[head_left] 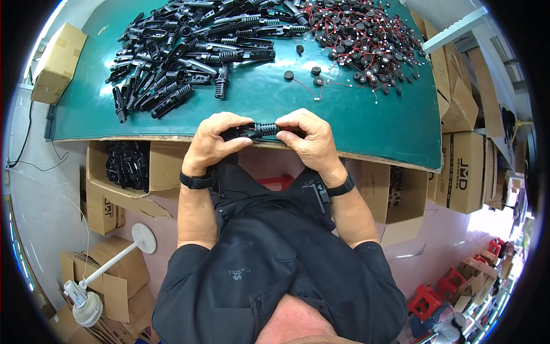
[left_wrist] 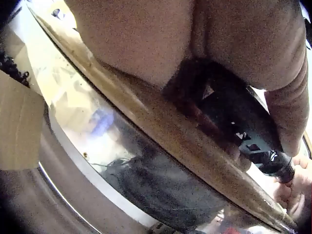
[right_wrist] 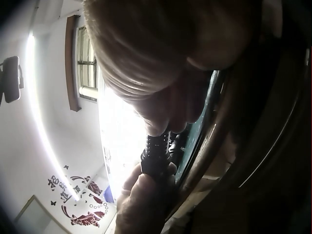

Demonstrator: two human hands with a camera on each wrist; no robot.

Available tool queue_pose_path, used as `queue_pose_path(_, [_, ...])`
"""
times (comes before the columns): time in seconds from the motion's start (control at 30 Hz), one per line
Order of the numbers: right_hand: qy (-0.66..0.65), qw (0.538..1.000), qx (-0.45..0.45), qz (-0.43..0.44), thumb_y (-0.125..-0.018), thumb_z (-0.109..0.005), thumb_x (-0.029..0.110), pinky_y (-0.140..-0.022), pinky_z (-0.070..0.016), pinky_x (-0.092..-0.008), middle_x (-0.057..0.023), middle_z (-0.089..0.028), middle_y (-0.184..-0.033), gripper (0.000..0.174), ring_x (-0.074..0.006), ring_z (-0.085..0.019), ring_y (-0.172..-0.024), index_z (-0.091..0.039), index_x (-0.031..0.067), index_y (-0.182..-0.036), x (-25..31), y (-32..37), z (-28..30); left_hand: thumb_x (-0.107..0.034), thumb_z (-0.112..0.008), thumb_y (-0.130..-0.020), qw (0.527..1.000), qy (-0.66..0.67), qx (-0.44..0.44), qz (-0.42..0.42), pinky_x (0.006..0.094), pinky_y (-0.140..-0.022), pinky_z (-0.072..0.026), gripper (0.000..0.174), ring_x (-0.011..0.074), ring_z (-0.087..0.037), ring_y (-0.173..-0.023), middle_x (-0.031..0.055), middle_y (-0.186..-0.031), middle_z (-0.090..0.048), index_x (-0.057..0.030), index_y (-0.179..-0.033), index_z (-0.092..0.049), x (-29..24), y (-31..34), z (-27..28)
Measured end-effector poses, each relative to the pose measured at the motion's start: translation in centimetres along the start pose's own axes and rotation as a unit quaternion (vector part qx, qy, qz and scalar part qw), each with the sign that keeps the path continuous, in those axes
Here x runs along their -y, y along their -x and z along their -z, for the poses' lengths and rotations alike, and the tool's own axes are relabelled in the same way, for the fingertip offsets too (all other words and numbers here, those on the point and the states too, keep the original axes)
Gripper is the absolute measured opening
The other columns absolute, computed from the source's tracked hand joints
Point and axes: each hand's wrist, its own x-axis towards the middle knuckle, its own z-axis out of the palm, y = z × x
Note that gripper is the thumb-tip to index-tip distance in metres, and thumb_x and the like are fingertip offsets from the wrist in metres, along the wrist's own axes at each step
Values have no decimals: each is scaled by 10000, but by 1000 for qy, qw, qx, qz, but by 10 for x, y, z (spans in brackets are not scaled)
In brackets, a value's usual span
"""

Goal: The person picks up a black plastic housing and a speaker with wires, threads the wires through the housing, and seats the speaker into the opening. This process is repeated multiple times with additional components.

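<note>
A black plastic part with a ribbed end [head_left: 266, 129] lies level between both hands at the table's front edge. The left hand [head_left: 213, 141] grips its wider body, thumb below and fingers above. At the ribbed end, the right hand [head_left: 309, 139] pinches with thumb and fingers. The left wrist view shows openings in the black body [left_wrist: 239, 122] under the left fingers. In the right wrist view the ribbed section [right_wrist: 157, 148] shows between the two hands. The fingers cover both ends.
Many similar black parts [head_left: 189, 57] are piled at the table's back left. Small black discs with red wires [head_left: 366, 43] are heaped at the back right, several lying loose nearer. Open cartons [head_left: 166, 166] stand under the table's front edge [head_left: 389, 162].
</note>
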Motion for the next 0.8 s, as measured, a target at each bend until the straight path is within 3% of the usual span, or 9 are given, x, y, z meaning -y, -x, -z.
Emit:
queue_pose_path(0.33, [64,996,8,59,-890,-847,-28,-739,-590,-274,-84,-797,-977,253,-139,-732,-825,-808,10,-1137,-4,1,-2,-55,-904,-810,997,23,75,27,362,-873,-579,415,280,-745,-969,145,-1087,-787,-3,-1204,-784,-14,-17,22])
queue_pose_path(0.43, [20,997,-61,36,-910,-841,-12,-737,-595,-265,-85,-801,-982,225,-129,-740,-829,-806,7,-1131,-3,4,-14,-67,-904,-788,981,-163,105,17,390,-828,-586,391,315,-743,-934,154,-1052,-762,-15,-1159,-790,-54,-37,50])
queue_pose_path(0.47, [-3,996,-90,25,-920,-838,-5,-736,-597,-260,-86,-803,-984,212,-124,-744,-831,-805,6,-1129,-3,5,-16,-67,-904,-788,980,-165,107,17,390,-828,-586,391,315,-743,-934,154,-1052,-762,-15,-1159,-790,-65,-45,55])
queue_pose_path(0.57, [-18,995,-96,6,-938,-829,11,-736,-601,-252,-81,-801,-984,184,-114,-749,-843,-802,3,-1119,-4,5,-13,-105,-868,-800,922,-340,183,-38,446,-812,-597,253,385,-734,-910,167,-919,-729,-2,-1014,-780,-83,-82,58])
queue_pose_path(0.8, [-12,996,-91,0,-950,-813,22,-712,-592,-257,-77,-791,-970,138,-111,-740,-815,-798,3,-1086,0,10,-7,-65,-803,-760,855,-411,307,-82,481,-783,-607,119,406,-739,-857,189,-905,-713,6,-846,-764,-86,-128,26])
